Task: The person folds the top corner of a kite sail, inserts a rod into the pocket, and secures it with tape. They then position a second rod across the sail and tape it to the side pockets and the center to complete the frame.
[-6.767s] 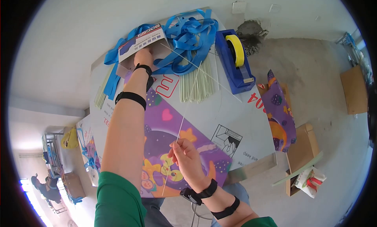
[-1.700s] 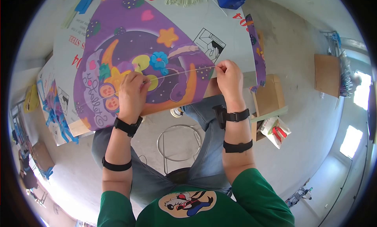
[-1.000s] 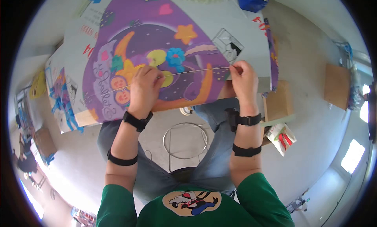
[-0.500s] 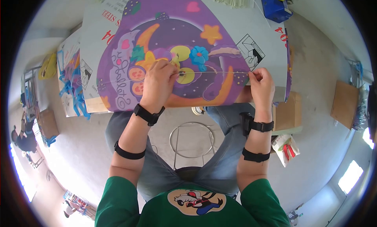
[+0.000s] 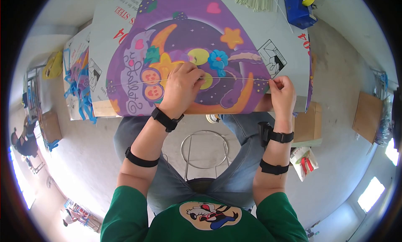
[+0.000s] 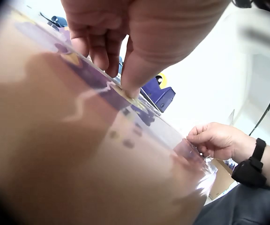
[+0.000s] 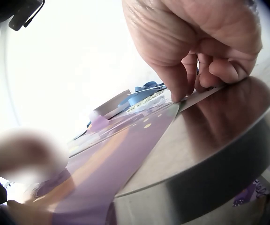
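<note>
A purple sheet (image 5: 217, 37) with cartoon prints, wide across its near part, lies on the table before me. Across its width runs a thin pale stick (image 5: 238, 78). My left hand (image 5: 180, 88) pinches the stick near the sheet's middle, thumb and fingertips close on the sheet in the left wrist view. At the right corner my right hand (image 5: 284, 94) pinches the stick's end together with the sheet's edge. The right wrist view shows the right fingertips low over the table's metal edge (image 7: 186, 187), the sheet's corner (image 7: 172, 112) under the thumb.
A bundle of pale sticks (image 5: 253, 0) lies at the back, beside a blue tape dispenser (image 5: 299, 12) with yellow tape. Right of the table are a cardboard box (image 5: 307, 120) and a white bag (image 5: 303, 160). A metal stool (image 5: 205, 150) stands under the table's near side.
My left hand has come out of the tape dispenser's carton, and the stick my right hand held upright now lies across the sheet. Lately the hands barely move against the sheet; the view shifts.
</note>
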`<state>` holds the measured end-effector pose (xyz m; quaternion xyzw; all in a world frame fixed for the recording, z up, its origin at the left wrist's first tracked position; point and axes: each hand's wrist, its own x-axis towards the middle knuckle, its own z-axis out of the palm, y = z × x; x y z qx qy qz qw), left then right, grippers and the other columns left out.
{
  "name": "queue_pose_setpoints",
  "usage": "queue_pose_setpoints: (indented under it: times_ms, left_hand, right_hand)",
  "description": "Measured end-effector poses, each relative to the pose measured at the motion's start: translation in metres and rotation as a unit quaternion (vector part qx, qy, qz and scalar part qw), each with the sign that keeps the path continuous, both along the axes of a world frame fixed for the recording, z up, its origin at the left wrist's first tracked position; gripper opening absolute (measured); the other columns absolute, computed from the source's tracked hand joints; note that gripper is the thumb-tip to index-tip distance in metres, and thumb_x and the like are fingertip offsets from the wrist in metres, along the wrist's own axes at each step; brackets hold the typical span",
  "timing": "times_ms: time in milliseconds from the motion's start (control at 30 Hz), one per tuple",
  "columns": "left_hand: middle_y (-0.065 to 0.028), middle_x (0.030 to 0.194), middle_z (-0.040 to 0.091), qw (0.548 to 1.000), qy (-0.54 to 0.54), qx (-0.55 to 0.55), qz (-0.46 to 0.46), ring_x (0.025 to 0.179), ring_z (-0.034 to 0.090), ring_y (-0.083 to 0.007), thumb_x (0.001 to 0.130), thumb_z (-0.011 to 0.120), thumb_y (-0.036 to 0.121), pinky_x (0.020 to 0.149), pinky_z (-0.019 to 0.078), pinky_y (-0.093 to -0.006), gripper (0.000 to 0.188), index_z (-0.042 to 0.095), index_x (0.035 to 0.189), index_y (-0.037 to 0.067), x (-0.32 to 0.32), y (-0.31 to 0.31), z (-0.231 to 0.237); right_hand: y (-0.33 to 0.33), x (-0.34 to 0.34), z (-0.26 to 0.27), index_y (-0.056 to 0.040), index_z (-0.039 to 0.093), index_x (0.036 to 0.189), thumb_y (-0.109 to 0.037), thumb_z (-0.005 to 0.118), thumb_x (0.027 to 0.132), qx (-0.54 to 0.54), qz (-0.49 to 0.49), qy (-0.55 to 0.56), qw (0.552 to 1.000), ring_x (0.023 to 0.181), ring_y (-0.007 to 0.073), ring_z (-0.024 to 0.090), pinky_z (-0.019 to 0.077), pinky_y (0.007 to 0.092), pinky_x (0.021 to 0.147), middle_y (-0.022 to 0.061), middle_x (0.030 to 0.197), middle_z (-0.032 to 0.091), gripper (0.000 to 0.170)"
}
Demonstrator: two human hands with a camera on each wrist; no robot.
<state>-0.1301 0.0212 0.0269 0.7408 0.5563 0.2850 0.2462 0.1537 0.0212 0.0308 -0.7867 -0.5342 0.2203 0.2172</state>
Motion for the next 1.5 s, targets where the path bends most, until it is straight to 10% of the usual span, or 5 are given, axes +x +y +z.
queue_pose_setpoints:
  times_ms: [1500]
  left_hand:
    - [-0.0067, 0.084, 0.056, 0.998, 0.053, 0.046, 0.008, 0.085, 0.056, -0.0277, 0.074, 0.063, 0.003, 0.075, 0.0455, -0.0390, 0.007, 0.060, 0.080, 0.006, -0.015, -0.003, -0.006]
  right_hand:
    - [0.002, 0.001, -0.003, -0.0022, 0.055, 0.073, -0.018, 0.071, 0.079, 0.013, -0.015, -0.006, 1.000, 0.059, 0.0236, 0.052, 0.0418, 0.0346, 0.058, 0.0075, 0.065, 0.055, 0.023]
